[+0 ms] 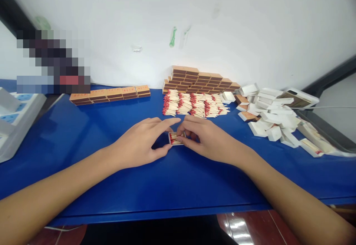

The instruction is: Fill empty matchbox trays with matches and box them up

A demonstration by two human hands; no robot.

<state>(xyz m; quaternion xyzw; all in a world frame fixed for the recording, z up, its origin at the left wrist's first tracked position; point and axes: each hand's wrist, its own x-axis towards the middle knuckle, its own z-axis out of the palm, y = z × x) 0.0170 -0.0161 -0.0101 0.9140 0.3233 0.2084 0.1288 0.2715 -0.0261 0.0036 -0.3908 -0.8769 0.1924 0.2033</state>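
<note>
Matchbox tray [176, 138] at centre stage: a small white open tray, lying flat on the blue table [83, 133] right between the person's two hands, and it is packed with pale matchsticks, red heads showing at its left end.

Sweeping across from the left now. A white power strip [13, 122] sits at the table's left edge. Next comes a row of closed brown matchboxes [109, 94], laid end to end along the back near the wall [194, 15]. Behind the hands, a stepped stack of brown sleeves [198, 79], and just in front of it a loose heap of red-tipped matches [194, 104], lying in bundles. Further right, a jumble of empty white trays [267, 118], tipped every which way; most show nothing inside.

And the hands. The left hand [139, 143] comes in low from the left, palm down, thumb against the tray's near left corner and forefinger stretched long over its far side, so the tray sits nipped between them. The right hand [207, 137] meets it from the other side, fingers curled in tight, tips bunched on the tray's right end and on the matches there. Both forearms rest low over the table's front edge.
</note>
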